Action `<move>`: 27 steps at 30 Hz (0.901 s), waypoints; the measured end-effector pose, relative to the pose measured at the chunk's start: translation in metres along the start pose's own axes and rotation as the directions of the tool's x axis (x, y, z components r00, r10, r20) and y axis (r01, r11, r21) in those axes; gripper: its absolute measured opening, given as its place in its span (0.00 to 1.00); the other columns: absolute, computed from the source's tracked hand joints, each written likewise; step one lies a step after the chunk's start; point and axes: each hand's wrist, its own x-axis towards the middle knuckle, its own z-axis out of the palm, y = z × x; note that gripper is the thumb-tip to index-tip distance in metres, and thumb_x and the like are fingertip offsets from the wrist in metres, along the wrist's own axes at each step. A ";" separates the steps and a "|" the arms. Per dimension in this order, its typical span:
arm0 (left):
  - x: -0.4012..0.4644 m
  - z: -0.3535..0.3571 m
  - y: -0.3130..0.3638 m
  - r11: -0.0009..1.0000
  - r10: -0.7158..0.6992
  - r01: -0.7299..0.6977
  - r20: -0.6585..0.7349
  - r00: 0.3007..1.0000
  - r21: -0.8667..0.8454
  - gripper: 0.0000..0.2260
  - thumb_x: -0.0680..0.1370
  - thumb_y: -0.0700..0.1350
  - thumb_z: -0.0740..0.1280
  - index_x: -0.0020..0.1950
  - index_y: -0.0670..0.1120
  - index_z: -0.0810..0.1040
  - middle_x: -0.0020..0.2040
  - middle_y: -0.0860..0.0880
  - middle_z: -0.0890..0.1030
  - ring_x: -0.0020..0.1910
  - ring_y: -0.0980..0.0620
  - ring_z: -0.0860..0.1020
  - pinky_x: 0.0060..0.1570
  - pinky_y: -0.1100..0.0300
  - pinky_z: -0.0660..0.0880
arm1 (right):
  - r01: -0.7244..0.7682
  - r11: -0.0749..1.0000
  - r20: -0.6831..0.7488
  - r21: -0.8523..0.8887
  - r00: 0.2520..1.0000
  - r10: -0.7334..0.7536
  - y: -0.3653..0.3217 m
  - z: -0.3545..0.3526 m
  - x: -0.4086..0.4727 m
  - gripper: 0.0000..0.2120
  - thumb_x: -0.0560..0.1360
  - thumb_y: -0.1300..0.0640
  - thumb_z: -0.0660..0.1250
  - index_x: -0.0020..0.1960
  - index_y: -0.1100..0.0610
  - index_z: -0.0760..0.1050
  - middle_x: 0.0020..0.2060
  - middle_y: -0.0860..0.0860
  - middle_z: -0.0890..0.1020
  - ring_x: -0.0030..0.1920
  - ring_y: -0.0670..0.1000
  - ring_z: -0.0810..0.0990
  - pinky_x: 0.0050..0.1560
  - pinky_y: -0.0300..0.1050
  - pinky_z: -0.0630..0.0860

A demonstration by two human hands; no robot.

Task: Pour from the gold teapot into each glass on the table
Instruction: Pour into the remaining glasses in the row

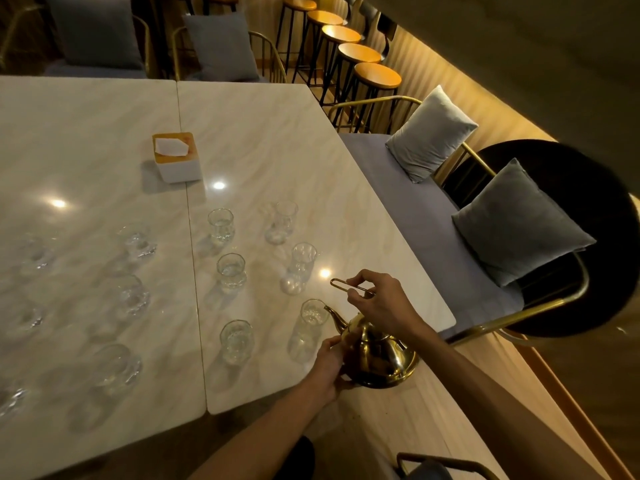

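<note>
Where two pale marble tabletops (104, 140) butt together along a thin seam down the middle of the frame, clear glasses (231, 271) set out in loose rows, sharp right of the seam, smeared with blur toward the left edge. Ceiling lights mirrored as bright spots on the polished stone. Tissue box (177, 156) with a tan top and a white sheet poking out, upper centre, straddling the seam.

Gold teapot (375, 356) at lower centre, near the table's right corner, tilted so the spout (333, 317) reaches the rim of the nearest glass (310, 327); whether liquid runs, cannot tell. Right hand (381, 304) above the pot, thumb and fingers pinched round the thin wire handle (349, 288). Left hand (332, 358) against the pot's left flank, fingers curled onto the body near the base of the spout.

Along the right side of the frame, a grey bench seat (408, 202) with brass tube frames and two grey cushions (431, 133). Row of round wooden stools (377, 75) on black legs running toward the top centre beside a ribbed, warmly lit wall. More grey cushions on brass chairs across the top left. Dim, amber room; light wood floor at lower right.
</note>
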 end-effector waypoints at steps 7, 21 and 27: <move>-0.006 0.000 -0.003 1.000 -0.011 0.009 0.074 0.997 0.027 0.28 0.71 0.62 0.72 0.66 0.49 0.74 0.62 0.44 0.79 0.59 0.40 0.77 0.36 0.54 0.81 | -0.022 0.999 0.005 -0.041 1.000 0.023 -0.009 -0.002 -0.003 0.11 0.77 0.54 0.71 0.58 0.54 0.81 0.48 0.52 0.83 0.42 0.51 0.84 0.44 0.46 0.82; -0.028 0.002 0.004 1.000 -0.029 0.028 0.194 0.981 0.010 0.13 0.78 0.59 0.65 0.56 0.52 0.78 0.58 0.46 0.78 0.64 0.39 0.74 0.57 0.42 0.79 | -0.012 0.989 0.014 -0.146 1.000 0.014 -0.022 -0.002 -0.002 0.12 0.77 0.53 0.71 0.60 0.55 0.81 0.61 0.55 0.82 0.46 0.49 0.80 0.43 0.38 0.74; -0.034 0.000 0.004 1.000 -0.007 0.012 0.199 0.980 -0.024 0.13 0.79 0.59 0.64 0.54 0.52 0.78 0.55 0.48 0.78 0.62 0.41 0.74 0.61 0.41 0.76 | -0.009 0.987 0.031 -0.162 0.999 0.014 -0.028 0.001 -0.002 0.13 0.77 0.53 0.72 0.61 0.55 0.81 0.61 0.55 0.82 0.49 0.50 0.81 0.50 0.44 0.79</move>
